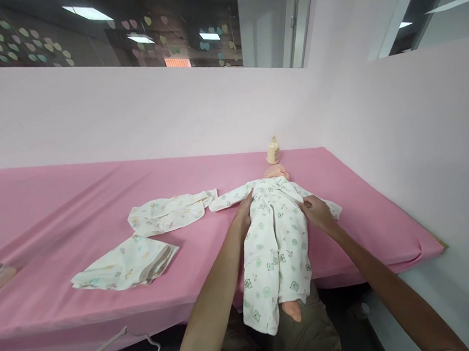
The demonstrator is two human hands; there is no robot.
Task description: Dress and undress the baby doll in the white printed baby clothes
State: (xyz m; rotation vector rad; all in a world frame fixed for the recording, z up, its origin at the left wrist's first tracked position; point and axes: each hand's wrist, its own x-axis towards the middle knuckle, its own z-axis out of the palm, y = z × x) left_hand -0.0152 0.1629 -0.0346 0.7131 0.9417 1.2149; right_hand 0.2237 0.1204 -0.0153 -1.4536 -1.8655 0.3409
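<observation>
Baby doll [277, 173] in its printed white sleepsuit [275, 243]
Left hand [243, 211] and right hand [315, 210] both gripping the suit's sides, one bare foot poking out.

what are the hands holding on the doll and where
Both hands are on the doll: the left hand at one side of its torso, the right hand at the other, on the printed sleepsuit.
</observation>
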